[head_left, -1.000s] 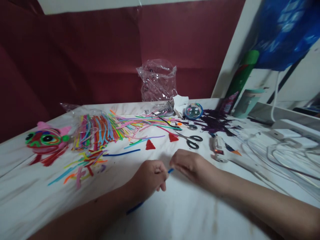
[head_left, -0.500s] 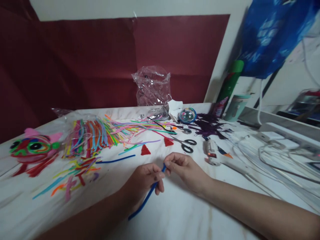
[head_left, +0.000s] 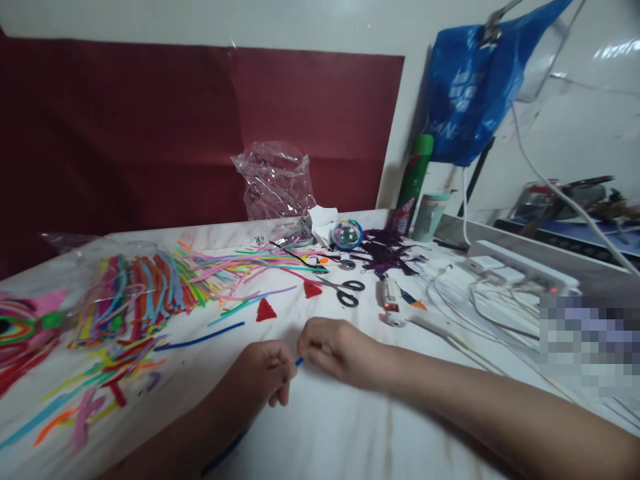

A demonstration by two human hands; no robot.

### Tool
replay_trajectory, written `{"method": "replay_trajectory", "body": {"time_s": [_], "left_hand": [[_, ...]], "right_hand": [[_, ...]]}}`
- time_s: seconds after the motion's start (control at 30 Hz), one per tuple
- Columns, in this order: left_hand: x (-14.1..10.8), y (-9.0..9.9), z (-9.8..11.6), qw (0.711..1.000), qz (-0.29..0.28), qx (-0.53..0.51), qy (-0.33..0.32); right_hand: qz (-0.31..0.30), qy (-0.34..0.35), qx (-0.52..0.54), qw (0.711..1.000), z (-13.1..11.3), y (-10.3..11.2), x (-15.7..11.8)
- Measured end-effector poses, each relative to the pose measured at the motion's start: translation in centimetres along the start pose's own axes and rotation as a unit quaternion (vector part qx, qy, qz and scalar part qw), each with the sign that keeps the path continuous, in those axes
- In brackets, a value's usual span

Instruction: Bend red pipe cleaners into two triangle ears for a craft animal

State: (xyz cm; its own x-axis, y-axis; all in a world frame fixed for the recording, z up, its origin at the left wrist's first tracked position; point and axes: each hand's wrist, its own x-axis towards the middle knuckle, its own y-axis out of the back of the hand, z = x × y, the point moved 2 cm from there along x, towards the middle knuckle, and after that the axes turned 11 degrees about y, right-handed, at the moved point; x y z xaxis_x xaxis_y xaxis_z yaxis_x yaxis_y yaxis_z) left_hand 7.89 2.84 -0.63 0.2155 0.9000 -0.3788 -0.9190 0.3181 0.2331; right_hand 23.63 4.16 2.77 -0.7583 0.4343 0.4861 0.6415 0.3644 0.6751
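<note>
A blue pipe cleaner [head_left: 226, 453] runs between my two hands. My left hand [head_left: 267, 373] is closed on it, and its tail comes out below the wrist. The fingertips of my right hand [head_left: 327, 347] pinch its upper end, with a short blue piece showing between the hands. Another blue pipe cleaner [head_left: 205, 336] lies on the table to the left. Just beyond my hands are two red fuzzy triangles, one nearer [head_left: 266, 310] and one farther [head_left: 313, 288]. Black-handled scissors [head_left: 345, 291] lie beside the farther triangle.
Bundled colourful pipe cleaners [head_left: 145, 290] and loose cut pieces [head_left: 90, 400] cover the left side, near a pink fish-like craft [head_left: 30, 327]. A glue gun [head_left: 393, 300], white power strip [head_left: 525, 270] and cables are at right. Behind stand a clear ball [head_left: 347, 235] and plastic bag [head_left: 275, 180].
The view has turned to the right, so the table items sit farther left. My hands still hold the blue pipe cleaner, and less of it shows between and below them.
</note>
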Motion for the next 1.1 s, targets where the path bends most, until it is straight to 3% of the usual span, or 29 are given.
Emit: {"method": "replay_trajectory", "body": {"time_s": [0.03, 0.1, 0.17, 0.23, 0.4, 0.63, 0.87, 1.0, 1.1], "left_hand": [[-0.1, 0.1, 0.3, 1.000, 0.000, -0.027, -0.014], [-0.2, 0.2, 0.7, 0.997, -0.002, -0.071, -0.038], [-0.4, 0.2, 0.9, 0.996, -0.008, -0.085, -0.039], [-0.6, 0.1, 0.9, 0.996, -0.013, -0.085, -0.036], [-0.9, -0.2, 0.9, 0.996, -0.013, -0.085, -0.038], [-0.9, -0.3, 1.0, 0.998, 0.012, -0.062, -0.009], [-1.0, -0.5, 0.8, 0.983, 0.003, -0.181, -0.035], [-0.9, -0.8, 0.2, 0.981, -0.036, -0.187, -0.042], [-0.8, -0.9, 0.1, 0.984, -0.035, -0.170, -0.034]], "right_hand": [[0.056, -0.046, 0.084, 0.994, 0.4, 0.0, 0.1], [0.135, -0.120, 0.235, 0.955, 1.3, -0.4, 0.1], [0.169, -0.152, 0.323, 0.919, 1.9, -0.9, 0.2], [0.182, -0.165, 0.359, 0.900, 2.3, -1.5, 0.2], [0.194, -0.166, 0.370, 0.893, 2.2, -2.1, 0.0], [0.159, -0.146, 0.219, 0.952, 1.6, -1.3, -0.2], [0.219, -0.181, 0.397, 0.873, 2.0, -2.0, 0.0], [0.226, -0.205, 0.404, 0.862, 2.0, -2.6, -0.2], [0.220, -0.208, 0.372, 0.877, 2.0, -2.6, -0.3]]}}
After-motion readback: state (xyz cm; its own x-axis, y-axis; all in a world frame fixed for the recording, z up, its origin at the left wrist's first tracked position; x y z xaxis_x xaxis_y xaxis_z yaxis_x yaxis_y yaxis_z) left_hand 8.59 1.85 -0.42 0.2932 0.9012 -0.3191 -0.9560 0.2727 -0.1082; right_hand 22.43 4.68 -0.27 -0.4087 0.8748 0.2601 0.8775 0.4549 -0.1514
